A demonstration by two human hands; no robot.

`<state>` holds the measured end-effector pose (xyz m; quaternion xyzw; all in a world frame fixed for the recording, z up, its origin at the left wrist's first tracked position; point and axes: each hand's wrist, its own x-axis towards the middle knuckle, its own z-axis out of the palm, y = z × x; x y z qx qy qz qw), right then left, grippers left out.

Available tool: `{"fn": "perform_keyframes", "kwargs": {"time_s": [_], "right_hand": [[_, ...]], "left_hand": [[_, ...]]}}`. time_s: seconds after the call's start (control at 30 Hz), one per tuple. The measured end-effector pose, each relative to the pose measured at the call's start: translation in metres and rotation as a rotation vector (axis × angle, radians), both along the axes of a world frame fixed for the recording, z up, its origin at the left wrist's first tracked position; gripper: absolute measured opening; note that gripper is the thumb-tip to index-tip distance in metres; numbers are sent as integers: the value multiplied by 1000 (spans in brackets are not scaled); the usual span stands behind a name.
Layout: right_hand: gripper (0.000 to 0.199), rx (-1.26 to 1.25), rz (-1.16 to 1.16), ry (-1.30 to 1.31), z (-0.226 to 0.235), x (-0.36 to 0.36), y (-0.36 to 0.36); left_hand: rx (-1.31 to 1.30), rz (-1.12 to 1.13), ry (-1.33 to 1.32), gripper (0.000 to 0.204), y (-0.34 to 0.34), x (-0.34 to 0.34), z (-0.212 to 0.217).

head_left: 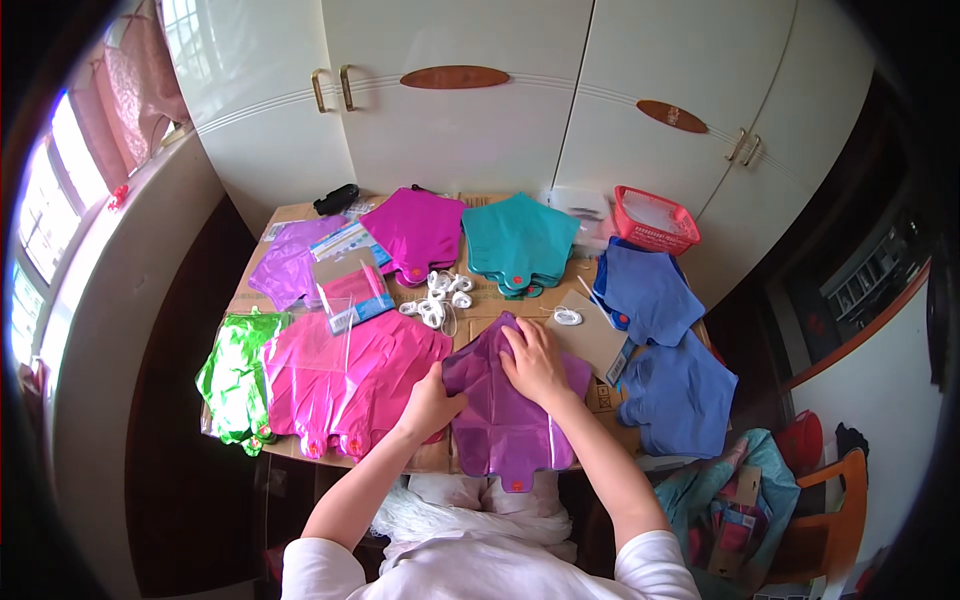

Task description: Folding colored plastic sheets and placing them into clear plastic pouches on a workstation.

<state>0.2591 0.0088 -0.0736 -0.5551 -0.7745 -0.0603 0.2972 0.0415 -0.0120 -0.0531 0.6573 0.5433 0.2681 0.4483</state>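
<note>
The table (262,300) is covered with flat foil balloons. Near its front edge lies a purple balloon (510,420), between a pink balloon (340,375) and 2 blue ones (672,395). The right hand (535,362) presses flat on it, fingers spread. The left hand (432,403) pinches its left edge.

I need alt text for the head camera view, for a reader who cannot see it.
A person presses the right hand flat on a purple foil balloon while the left hand grips its edge. Pink, green, teal and blue balloons lie around it on a cardboard-covered table.
</note>
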Motion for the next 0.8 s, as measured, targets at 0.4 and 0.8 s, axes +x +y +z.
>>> {"fn": "perform_keyframes", "kwargs": {"time_s": [0.4,0.8], "right_hand": [[48,-41,-35,68,-2,-2,6],[46,-163,-40,34,8,-5,-8]], "left_hand": [[-497,-351,-147,42,-155,-19,2],[-1192,195,-1185,38,-150,39,-22]]}}
